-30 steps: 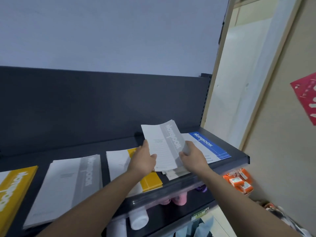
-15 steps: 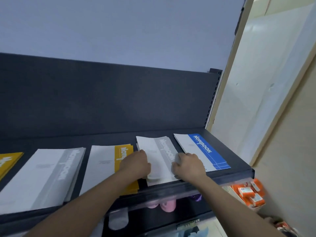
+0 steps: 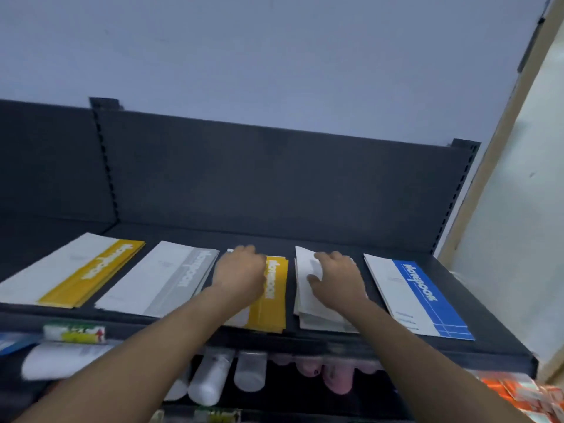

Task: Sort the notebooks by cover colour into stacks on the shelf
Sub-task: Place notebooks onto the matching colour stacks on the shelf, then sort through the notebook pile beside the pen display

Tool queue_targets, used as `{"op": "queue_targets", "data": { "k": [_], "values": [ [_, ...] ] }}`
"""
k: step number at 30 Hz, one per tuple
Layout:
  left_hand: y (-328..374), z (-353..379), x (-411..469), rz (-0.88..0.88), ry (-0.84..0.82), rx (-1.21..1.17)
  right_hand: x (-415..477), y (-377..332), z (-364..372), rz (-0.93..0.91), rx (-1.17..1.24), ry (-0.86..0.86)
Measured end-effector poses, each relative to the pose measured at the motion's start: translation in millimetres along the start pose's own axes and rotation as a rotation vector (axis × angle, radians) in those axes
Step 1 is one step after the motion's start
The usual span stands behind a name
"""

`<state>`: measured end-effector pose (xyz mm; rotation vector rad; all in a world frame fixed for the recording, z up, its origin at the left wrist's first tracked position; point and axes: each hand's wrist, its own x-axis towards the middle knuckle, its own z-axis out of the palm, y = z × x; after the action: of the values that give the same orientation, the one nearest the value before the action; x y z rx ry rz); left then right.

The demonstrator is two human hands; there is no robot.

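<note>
The right hand (image 3: 335, 282) has its fingers (image 3: 334, 256) flat on the grey notebook pile (image 3: 305, 309), probably squaring it up on the shelf (image 3: 381, 242). The left hand (image 3: 241, 276) covers the yellow notebook (image 3: 271, 300) just left of them, too blurry to tell if it's gripping. The blue notebook (image 3: 424, 297) sits just right of them.

Both forearms (image 3: 171, 340) are bare along all their visible length, slender and smooth. The left grip (image 3: 239, 274) and the right grip (image 3: 337, 280) are bare hands, their knuckles and fingertips softly blurred.
</note>
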<state>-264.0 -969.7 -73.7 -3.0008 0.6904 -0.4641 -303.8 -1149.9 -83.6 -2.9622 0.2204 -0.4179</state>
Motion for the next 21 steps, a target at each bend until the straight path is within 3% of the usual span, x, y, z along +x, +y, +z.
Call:
{"op": "queue_targets", "data": {
  "k": [11, 21],
  "values": [
    [-157, -18, -65, -0.249, 0.010, 0.221, 32, -178, 15, -0.470, 0.002, -0.022],
    [-310, -36, -143, -0.459, 0.042, 0.292, 29, -355, 38, -0.673, 0.041, -0.030]
  ]
}}
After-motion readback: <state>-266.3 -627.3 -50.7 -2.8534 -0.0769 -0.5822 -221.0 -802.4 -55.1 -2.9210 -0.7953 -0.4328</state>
